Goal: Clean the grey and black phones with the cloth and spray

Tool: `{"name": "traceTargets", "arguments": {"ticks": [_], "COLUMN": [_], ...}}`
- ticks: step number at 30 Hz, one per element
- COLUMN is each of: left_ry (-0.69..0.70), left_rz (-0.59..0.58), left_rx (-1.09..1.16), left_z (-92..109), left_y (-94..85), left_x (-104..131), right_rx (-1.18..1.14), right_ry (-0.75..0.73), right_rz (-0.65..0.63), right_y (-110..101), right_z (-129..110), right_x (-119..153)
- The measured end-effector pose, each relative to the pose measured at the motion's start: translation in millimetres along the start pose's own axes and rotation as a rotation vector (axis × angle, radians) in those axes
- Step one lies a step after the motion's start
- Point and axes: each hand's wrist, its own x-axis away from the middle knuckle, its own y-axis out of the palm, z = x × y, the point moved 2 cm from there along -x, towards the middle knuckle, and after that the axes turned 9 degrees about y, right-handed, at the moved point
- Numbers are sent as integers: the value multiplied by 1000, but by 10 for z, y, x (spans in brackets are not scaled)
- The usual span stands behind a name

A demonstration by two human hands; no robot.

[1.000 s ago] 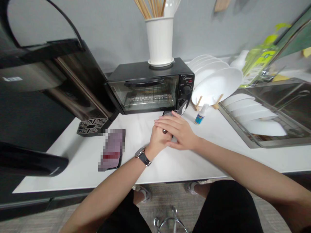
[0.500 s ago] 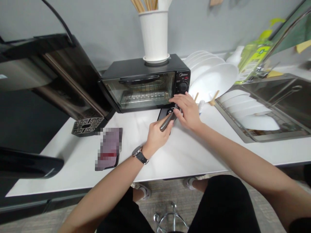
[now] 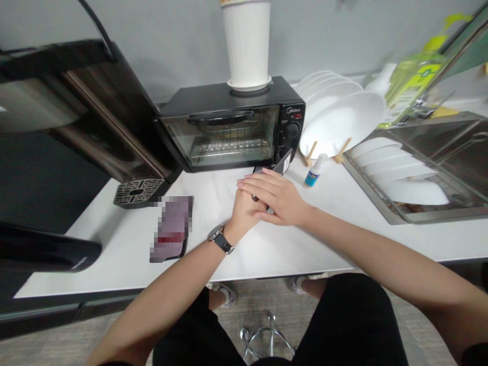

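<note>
My left hand (image 3: 246, 206), with a watch on its wrist, is closed around a slim dark object (image 3: 284, 163). The rounded, handle-like end shows between my fingers, and a flat dark part with a pale patch sticks out toward the oven's lower knob. I cannot make out its kind. My right hand (image 3: 285, 198) lies across the left one, fingers stretched out over its back, hiding most of the object. Behind them, in front of the toaster oven (image 3: 229, 140), part of a dark flat item lies on the counter. Right of my hands stands a small spray bottle (image 3: 313, 173) with a blue label.
A phone (image 3: 173, 223), partly blurred out, lies left on the white counter (image 3: 213, 259). A white cup (image 3: 247, 43) stands on the oven. White plates (image 3: 345, 122) lean in a rack beside it. Bowls (image 3: 396, 168) sit at the sink, near a green soap bottle (image 3: 414, 84).
My right hand has moved back from near the oven knob and down onto my left hand. The flat end of the dark object and the spray bottle now show clearly. The view has shifted slightly.
</note>
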Motion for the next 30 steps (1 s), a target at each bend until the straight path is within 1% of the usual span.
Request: {"name": "traceTargets", "arguments": {"ticks": [5,7,9,11,13,15,17,18,19,21,23,25,28,30], "left_ry": [-95,-93,-63,-20,-7,-72,-174,-213,-227,-173,-83,-37,-40,-39], "left_rz": [10,10,8,7,-6,-67,-134,-149,-143,-90,-55,-28,27,38], "left_rx": [137,161,146,99,33,-74,-191,-234,-249,-189,-93,-26,40,86], "left_z": [156,208,244,259,247,197,124,87,57,27,41,94,222,303], "left_y": [-79,-90,-99,-107,-106,-86,-60,-52,-48,-52,-67,-89,-122,-131], "left_x": [25,24,18,10,-2,-13,-14,-8,1,24,46,52,31,10], "right_rx": [112,135,134,118,91,45,-5,-21,-28,-21,-3,29,89,103], "right_ry": [244,293,304,302,272,183,58,2,-42,-77,-50,38,221,295], "right_rz": [168,203,209,214,203,149,69,36,12,-23,-35,-5,126,190], "right_y": [-151,-208,-235,-234,-202,-140,-65,-31,-4,27,14,-46,-190,-266], "right_z": [471,579,602,546,415,220,2,-93,-166,-222,-147,33,360,509], "right_x": [5,6,4,-1,-7,-11,-7,-2,4,10,6,-7,-23,-26]}}
